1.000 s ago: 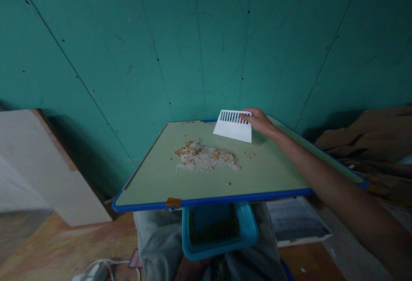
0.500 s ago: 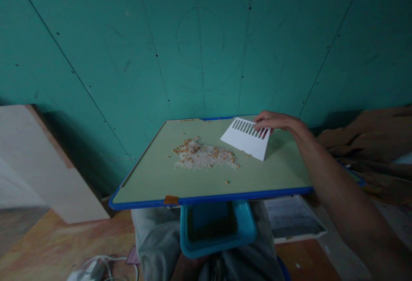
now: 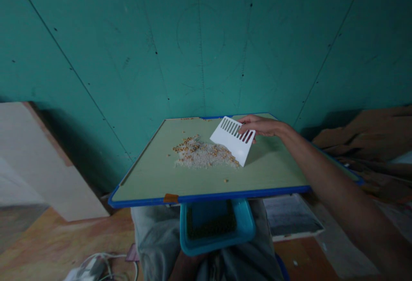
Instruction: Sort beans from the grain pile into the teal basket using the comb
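Note:
My right hand (image 3: 255,125) is closed on the slotted upper part of a white plastic scraper (image 3: 233,142), which it holds tilted. The scraper's lower edge meets the right side of a spread-out pile (image 3: 202,154) of whitish grains mixed with yellow-orange kernels. This pile lies on a pale green board (image 3: 144,173) with a blue rim. A blue plastic tub (image 3: 247,225) with dark green contents sits below the board's near edge, over my lap. Part of my left arm or hand (image 3: 186,267) shows beneath the tub; its fingers are hidden.
One loose kernel (image 3: 225,180) lies near the board's front. Brown tape (image 3: 171,198) covers part of the blue rim. A green wall (image 3: 206,58) rises behind the board. Panels (image 3: 58,161) lean at left, cardboard (image 3: 367,133) is at right, and a white cable (image 3: 109,257) lies on the floor.
My right hand has brought the scraper leftward from beside the pile up to the pile's right edge. The tub and board look the same, with a slight camera shift.

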A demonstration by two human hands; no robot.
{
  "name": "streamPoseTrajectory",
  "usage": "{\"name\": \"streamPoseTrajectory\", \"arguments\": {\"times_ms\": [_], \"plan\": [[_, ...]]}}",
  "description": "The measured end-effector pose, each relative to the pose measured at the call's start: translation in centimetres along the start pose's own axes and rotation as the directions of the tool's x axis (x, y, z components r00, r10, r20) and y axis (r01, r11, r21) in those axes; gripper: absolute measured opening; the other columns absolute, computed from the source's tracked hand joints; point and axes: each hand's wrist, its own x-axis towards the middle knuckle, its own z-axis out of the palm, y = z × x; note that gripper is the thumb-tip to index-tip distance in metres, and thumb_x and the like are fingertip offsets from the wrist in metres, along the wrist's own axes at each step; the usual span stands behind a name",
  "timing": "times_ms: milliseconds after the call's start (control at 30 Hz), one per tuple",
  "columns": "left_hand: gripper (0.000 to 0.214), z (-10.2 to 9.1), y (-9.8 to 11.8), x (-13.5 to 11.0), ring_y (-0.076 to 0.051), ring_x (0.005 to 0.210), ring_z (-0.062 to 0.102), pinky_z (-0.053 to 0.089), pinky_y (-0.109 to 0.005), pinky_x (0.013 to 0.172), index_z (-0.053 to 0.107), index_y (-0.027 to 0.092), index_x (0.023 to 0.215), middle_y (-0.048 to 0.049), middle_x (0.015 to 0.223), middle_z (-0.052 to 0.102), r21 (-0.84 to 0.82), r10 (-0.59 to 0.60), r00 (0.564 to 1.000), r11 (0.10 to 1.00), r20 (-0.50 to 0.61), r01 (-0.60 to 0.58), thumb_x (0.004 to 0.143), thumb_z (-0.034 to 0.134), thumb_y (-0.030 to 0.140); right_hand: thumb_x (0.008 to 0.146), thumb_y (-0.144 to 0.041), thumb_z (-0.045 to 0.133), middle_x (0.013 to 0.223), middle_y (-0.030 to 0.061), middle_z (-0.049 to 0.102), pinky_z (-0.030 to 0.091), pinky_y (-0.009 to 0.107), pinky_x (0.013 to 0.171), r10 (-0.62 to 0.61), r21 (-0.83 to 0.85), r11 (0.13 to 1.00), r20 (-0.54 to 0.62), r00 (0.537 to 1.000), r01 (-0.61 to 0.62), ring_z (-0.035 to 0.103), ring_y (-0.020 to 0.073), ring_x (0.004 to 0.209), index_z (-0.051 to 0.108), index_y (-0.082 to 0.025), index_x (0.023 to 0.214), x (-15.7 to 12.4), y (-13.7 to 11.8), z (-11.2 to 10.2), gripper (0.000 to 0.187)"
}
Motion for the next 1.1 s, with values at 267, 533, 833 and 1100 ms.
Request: {"name": "streamPoseTrajectory", "arguments": {"times_ms": [267, 533, 833, 1100], "plan": [[0.032, -0.1, -0.1, 0.2, -0.024, 0.11, 0.059, 0.051, -0.045, 0.092, 0.059, 0.023, 0.118, -0.0086, 0.128, 0.059, -0.009, 0.011, 1.0, 1.0, -0.012, -0.011, 0.088, 0.058, 0.036, 0.075, -0.026, 0.067, 0.083, 0.0047, 0.07, 0.048, 0.02, 0.041, -0.074, 0.018, 0.997, -0.02, 0.997, 0.074, 0.062, 0.012, 0.058, 0.065, -0.018, 0.109, 0.3, -0.2, 0.6, 0.035], [0.031, 0.2, 0.1, 0.1, -0.024, 0.111, 0.059, 0.051, -0.046, 0.092, 0.06, 0.022, 0.116, -0.0084, 0.127, 0.06, -0.027, 0.024, 1.0, 0.999, -0.014, -0.024, 0.088, 0.058, 0.036, 0.075, -0.028, 0.069, 0.08, 0.0028, 0.069, 0.048, 0.021, 0.04, -0.145, 0.055, 0.988, -0.015, 0.989, 0.146, 0.062, 0.0128, 0.059, 0.067, -0.02, 0.1, 0.7, -0.6, 2.0, 0.026], [0.032, 0.4, 0.4, 0.1, -0.023, 0.108, 0.06, 0.052, -0.045, 0.089, 0.059, 0.022, 0.117, -0.0085, 0.125, 0.06, -0.042, 0.031, 0.999, 0.999, -0.014, -0.032, 0.088, 0.059, 0.035, 0.075, -0.035, 0.073, 0.08, 0.0044, 0.072, 0.051, 0.026, 0.052, -0.238, 0.028, 0.969, -0.171, 0.956, 0.246, 0.067, 0.0162, 0.064, 0.06, -0.021, 0.083, 1.0, -0.7, 1.9, 0.021], [0.031, 0.4, 0.5, 0.0, -0.024, 0.11, 0.059, 0.052, -0.045, 0.091, 0.059, 0.023, 0.117, -0.0084, 0.127, 0.06, -0.045, 0.03, 0.999, 0.999, -0.023, -0.031, 0.088, 0.059, 0.035, 0.08, -0.045, 0.068, 0.069, 0.0013, 0.066, 0.048, 0.023, 0.055, -0.461, -0.159, 0.886, -0.408, 0.788, 0.436, 0.06, 0.0115, 0.059, 0.06, -0.019, 0.081, 1.6, -1.2, 2.9, 0.027]]}}
